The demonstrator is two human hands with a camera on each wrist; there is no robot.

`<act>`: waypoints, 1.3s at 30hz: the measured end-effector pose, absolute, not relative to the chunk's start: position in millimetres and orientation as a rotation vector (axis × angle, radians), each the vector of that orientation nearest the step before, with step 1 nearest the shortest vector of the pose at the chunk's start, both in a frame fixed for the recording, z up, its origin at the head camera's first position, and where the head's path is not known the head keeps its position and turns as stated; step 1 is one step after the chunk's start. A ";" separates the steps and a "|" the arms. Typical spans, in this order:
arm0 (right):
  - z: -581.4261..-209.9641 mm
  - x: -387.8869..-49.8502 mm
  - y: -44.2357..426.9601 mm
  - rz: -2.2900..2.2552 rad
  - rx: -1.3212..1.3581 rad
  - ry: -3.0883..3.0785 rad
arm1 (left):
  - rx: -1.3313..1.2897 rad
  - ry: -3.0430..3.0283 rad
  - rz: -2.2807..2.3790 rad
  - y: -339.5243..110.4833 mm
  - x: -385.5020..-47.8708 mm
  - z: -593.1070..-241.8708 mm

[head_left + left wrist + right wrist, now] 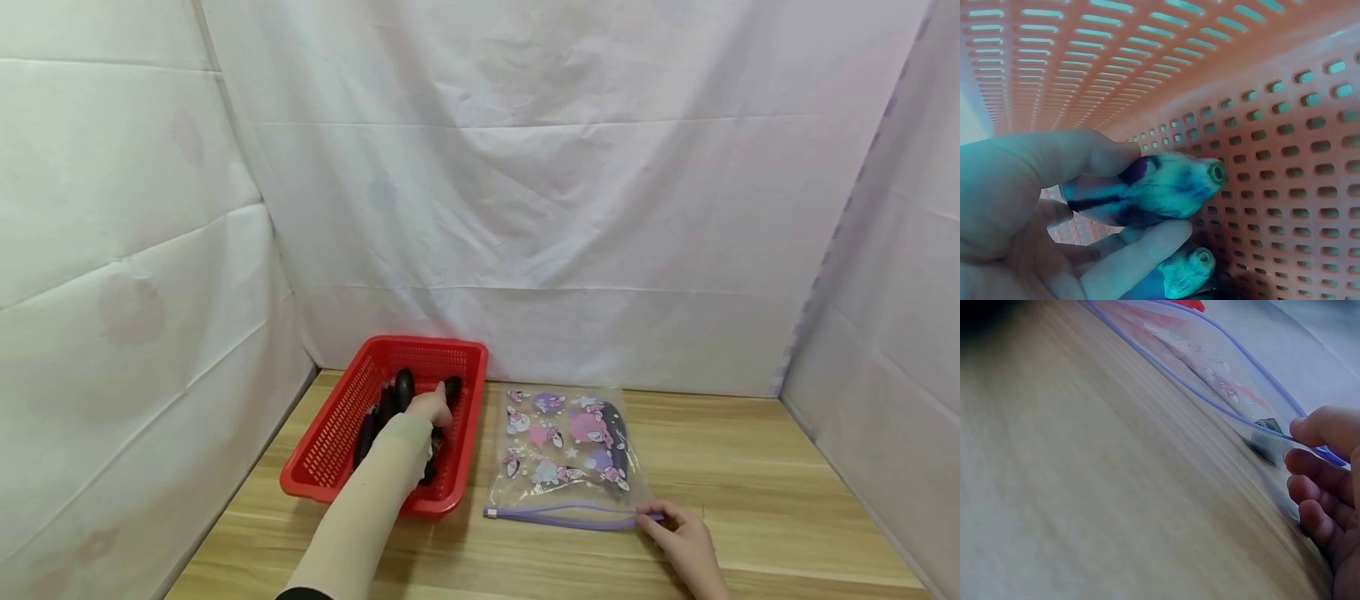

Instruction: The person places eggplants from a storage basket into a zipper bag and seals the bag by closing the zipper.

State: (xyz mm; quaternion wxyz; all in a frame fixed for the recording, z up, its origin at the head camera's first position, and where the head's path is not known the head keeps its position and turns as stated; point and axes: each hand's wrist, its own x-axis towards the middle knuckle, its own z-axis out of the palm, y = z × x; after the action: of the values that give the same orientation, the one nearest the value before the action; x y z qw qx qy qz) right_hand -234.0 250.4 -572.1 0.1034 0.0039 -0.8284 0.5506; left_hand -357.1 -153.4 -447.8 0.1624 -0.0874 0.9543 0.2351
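Observation:
My left hand [432, 407] reaches into a red plastic basket [306, 482]. In the left wrist view, its thumb and fingers grip an eggplant [1169, 187] near the pale stem end. Just below lies another eggplant [1188, 273], partly covered by the fingers. My right hand [681, 540] pinches the right end of the purple zip edge on a clear printed zip bag [555, 454]. The bag lies flat on the table, its mouth parted in the right wrist view. One eggplant [617, 433] is inside, along the bag's right side.
More eggplants [365, 435] lie in the basket, left of my forearm. The zip's white slider [491, 513] sits at the left end of the bag's mouth. White cloth [525, 208] hangs behind and at both sides of the wooden table [750, 483].

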 end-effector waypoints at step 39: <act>-573.6 -233.9 252.5 1.605 -0.002 -2.478 | -0.145 2.698 0.887 -177.5 -316.4 -398.1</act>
State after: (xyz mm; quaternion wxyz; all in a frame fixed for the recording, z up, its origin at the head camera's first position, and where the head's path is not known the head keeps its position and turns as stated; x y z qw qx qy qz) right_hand -233.9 252.5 -573.6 0.0945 -0.0007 -0.8356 0.5412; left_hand -316.4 -177.5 -398.1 0.1485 -0.0505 0.9383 0.3083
